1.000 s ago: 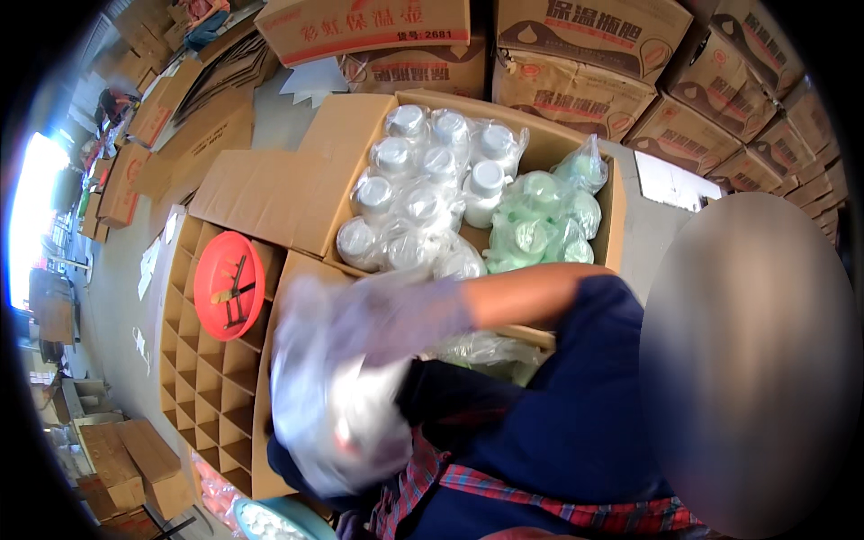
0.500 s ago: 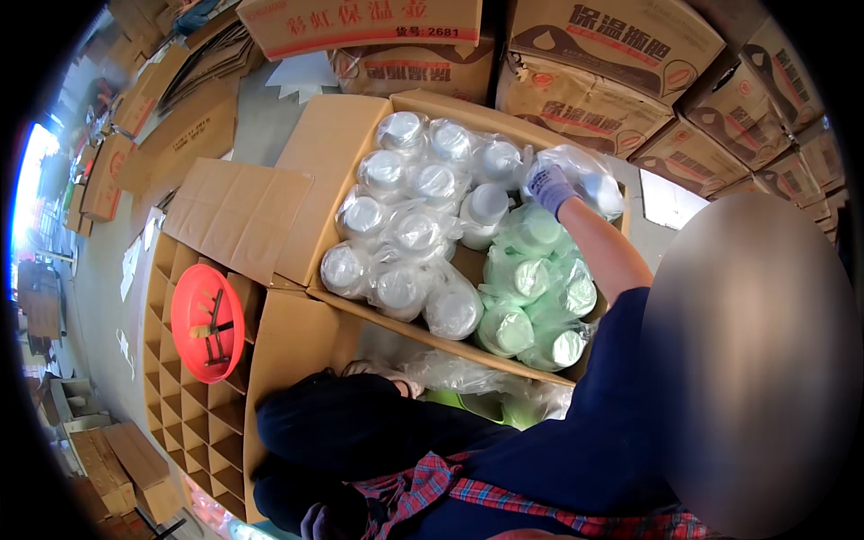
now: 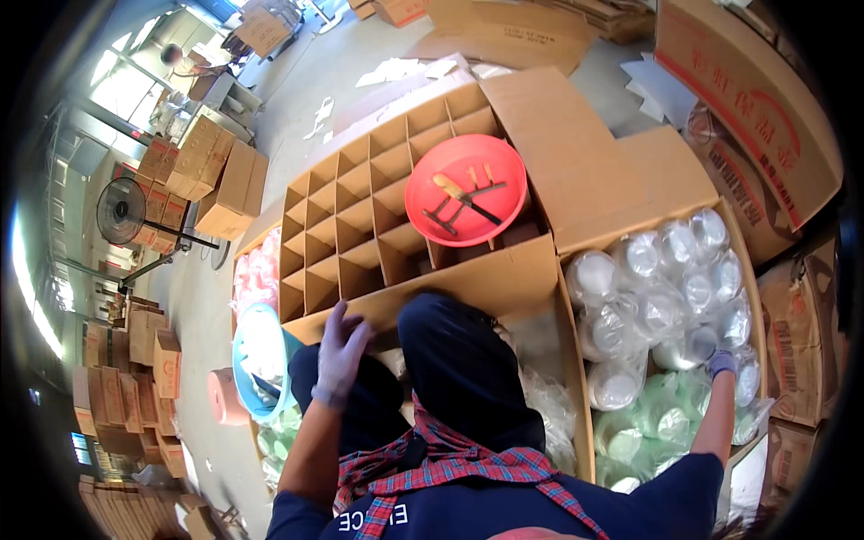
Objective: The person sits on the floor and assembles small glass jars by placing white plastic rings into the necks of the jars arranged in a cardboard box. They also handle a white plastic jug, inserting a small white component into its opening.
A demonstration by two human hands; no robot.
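Observation:
My right hand (image 3: 720,363), in a pale glove, reaches into a carton (image 3: 576,378) of upright, bagged bottles with round silvery ends. It touches a clear-bagged bottle (image 3: 697,344) beside others; its fingertips are hidden among them. Green-tinted bagged bottles (image 3: 661,416) fill the nearer part of that carton. My left hand (image 3: 342,351), also gloved, is raised over my lap with fingers apart and nothing in it. It is nearest to the front wall of a carton with a cardboard divider grid (image 3: 360,202). On the grid rests a red basin (image 3: 423,171) holding a brown-handled tool and dark rods.
A blue bucket (image 3: 241,360) stands at my left, with a pink tub (image 3: 225,396) beside it. Crumpled clear bags (image 3: 547,418) lie right of my knees. Printed cartons (image 3: 747,117) are stacked at right. A standing fan (image 3: 121,211) and another person (image 3: 180,63) are farther left.
The view has swung left, bringing the divider carton to the middle. My left hand has risen from low by my side. My right hand has moved nearer within the bottle carton.

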